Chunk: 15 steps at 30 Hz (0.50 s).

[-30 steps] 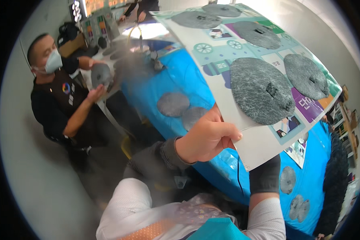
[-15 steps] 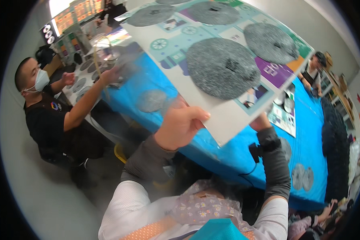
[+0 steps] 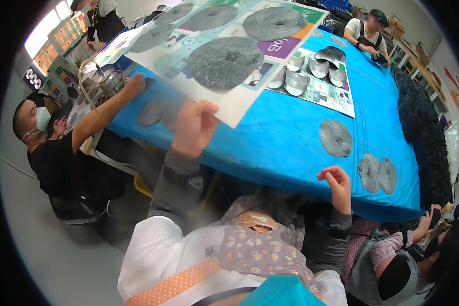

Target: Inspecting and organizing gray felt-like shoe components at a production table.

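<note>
A large printed poster sheet (image 3: 239, 56), rectangular with a white margin and teal, purple, green and orange panels, is held tilted above the near edge of the blue-covered table (image 3: 290, 148), gripped at its lower edge by the left hand (image 3: 195, 127). A second printed sheet (image 3: 326, 89), rectangular with a pale ground and small coloured pictures, lies flat on the table further back. At the far left, beyond the table's end, a bright rectangular display wall (image 3: 61, 33) glows with rows of small orange and red panels. Below it hangs a small dark sign with white round marks (image 3: 33, 79).
</note>
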{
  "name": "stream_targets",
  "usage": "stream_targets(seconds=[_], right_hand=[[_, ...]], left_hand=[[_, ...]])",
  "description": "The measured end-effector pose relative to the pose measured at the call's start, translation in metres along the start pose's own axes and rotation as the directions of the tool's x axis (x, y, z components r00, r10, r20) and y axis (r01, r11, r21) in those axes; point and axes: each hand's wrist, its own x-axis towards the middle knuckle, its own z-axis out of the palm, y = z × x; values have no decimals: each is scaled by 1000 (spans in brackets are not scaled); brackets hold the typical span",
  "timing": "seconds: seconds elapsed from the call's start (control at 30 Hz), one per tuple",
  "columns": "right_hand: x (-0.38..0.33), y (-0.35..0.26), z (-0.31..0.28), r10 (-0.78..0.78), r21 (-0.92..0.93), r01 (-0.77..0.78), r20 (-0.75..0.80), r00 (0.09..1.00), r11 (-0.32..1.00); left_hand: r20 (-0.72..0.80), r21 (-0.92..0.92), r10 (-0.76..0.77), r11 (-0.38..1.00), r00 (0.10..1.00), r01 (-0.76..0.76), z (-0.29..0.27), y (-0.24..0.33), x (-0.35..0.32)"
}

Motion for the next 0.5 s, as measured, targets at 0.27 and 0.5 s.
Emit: stream_targets(seconds=[0.27, 0.5], right_hand=[[2, 51, -12, 25, 17, -24, -40, 999, 1000], [0, 48, -9, -24, 35, 27, -93, 995, 999]], left_hand=[[404, 844, 472, 138, 784, -518, -108, -33, 118], [229, 856, 199, 424, 953, -295, -125, -28, 195]])
